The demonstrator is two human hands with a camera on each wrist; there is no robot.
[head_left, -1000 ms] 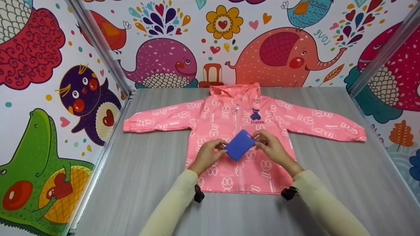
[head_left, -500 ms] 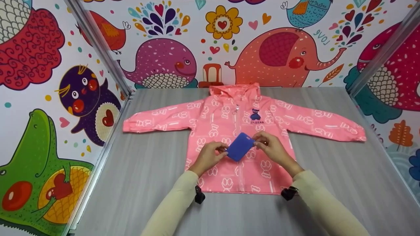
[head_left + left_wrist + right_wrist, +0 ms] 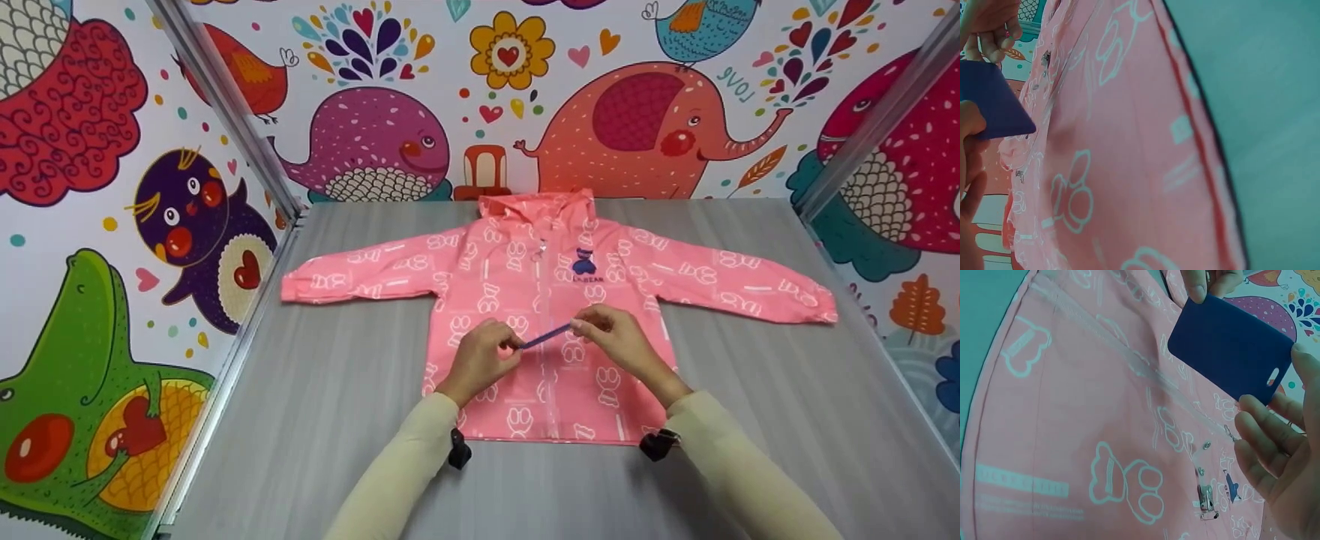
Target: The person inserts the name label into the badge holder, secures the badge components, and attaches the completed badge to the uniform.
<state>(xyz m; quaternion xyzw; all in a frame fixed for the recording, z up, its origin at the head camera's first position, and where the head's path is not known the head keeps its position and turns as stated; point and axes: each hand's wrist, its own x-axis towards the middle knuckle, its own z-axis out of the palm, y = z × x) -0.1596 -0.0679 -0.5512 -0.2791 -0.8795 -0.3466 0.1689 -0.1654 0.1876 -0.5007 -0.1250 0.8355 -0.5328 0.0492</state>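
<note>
A flat blue card holder [image 3: 546, 335] is held up over a pink hooded jacket [image 3: 510, 405], and it shows nearly edge-on in the head view. My left hand [image 3: 482, 360] pinches one end of it. At the other end, beside the slot, my right hand [image 3: 616, 341] pinches it between thumb and fingers. The right wrist view shows the broad plain face of the card holder [image 3: 1230, 349], with the slot at its right corner. The jacket lies spread out, zipped, with both sleeves stretched sideways and white bear prints on it.
The jacket lies on a grey wood-grain table [image 3: 300, 420]. Printed cartoon walls [image 3: 510, 112] stand at the back and both sides, joined by metal corner posts [image 3: 240, 112]. A metal clip [image 3: 1206, 499] shows near the jacket's chest in the right wrist view.
The card holder has tilted from its broad face showing to nearly edge-on in the head view. Both hands keep their pinch and have moved only slightly.
</note>
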